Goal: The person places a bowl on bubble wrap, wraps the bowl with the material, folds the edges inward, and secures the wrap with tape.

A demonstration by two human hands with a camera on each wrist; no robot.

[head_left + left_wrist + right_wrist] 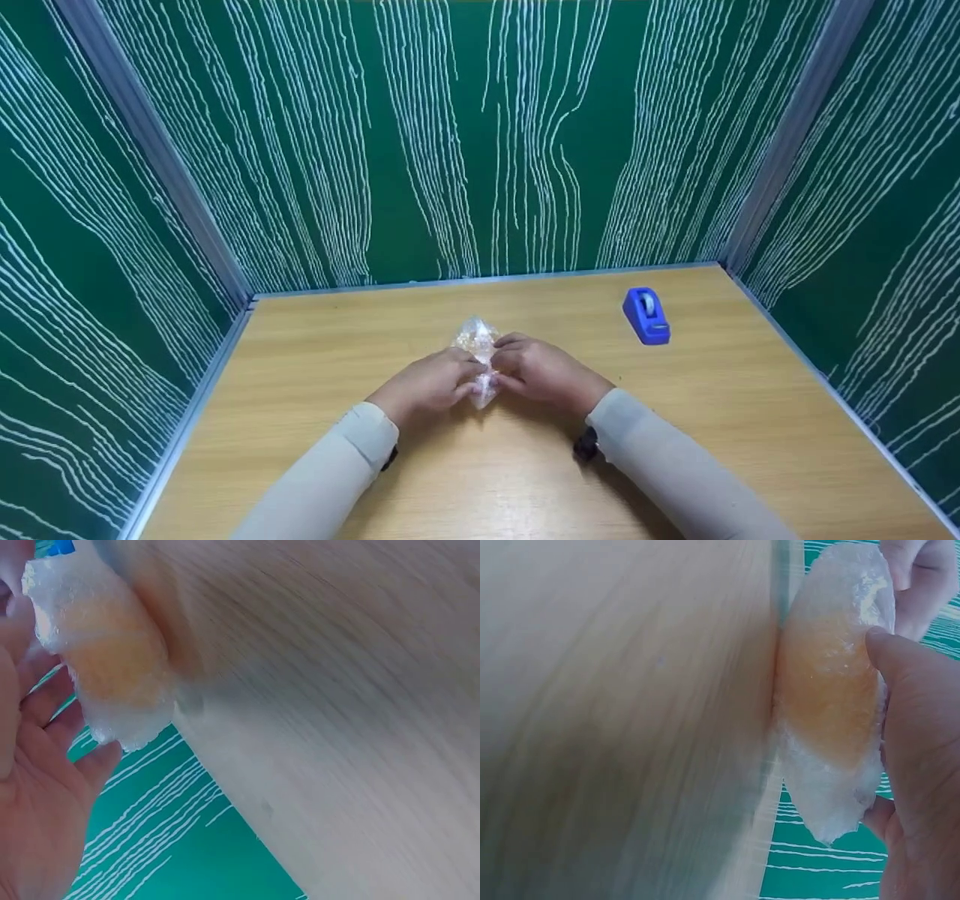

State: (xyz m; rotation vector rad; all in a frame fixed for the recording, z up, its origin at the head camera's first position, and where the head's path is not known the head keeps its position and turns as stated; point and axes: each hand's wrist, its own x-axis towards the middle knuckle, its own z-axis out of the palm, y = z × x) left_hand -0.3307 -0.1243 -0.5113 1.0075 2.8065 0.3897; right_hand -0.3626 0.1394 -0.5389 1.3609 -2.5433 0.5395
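Observation:
A bubble-wrapped bundle (474, 335), clear and crinkled, lies lengthwise between both hands over the middle of the table. Something orange shows blurred through the wrap (829, 690); its kind is hidden. My left hand (435, 379) holds the bundle's left side, the thumb near its close end and the fingers against its edge, as the left wrist view also shows on the wrap (120, 667). From the right, my right hand (544, 371) grips the other side, thumb and fingers at the wrap's edge. In the right wrist view a fingertip presses the wrap.
A blue tape dispenser (646, 319) with a roll in it stands at the back right of the wooden table (337, 330). Green panels (412, 187) with white wavy lines rise along the back and both sides, joined by grey metal posts (161, 142).

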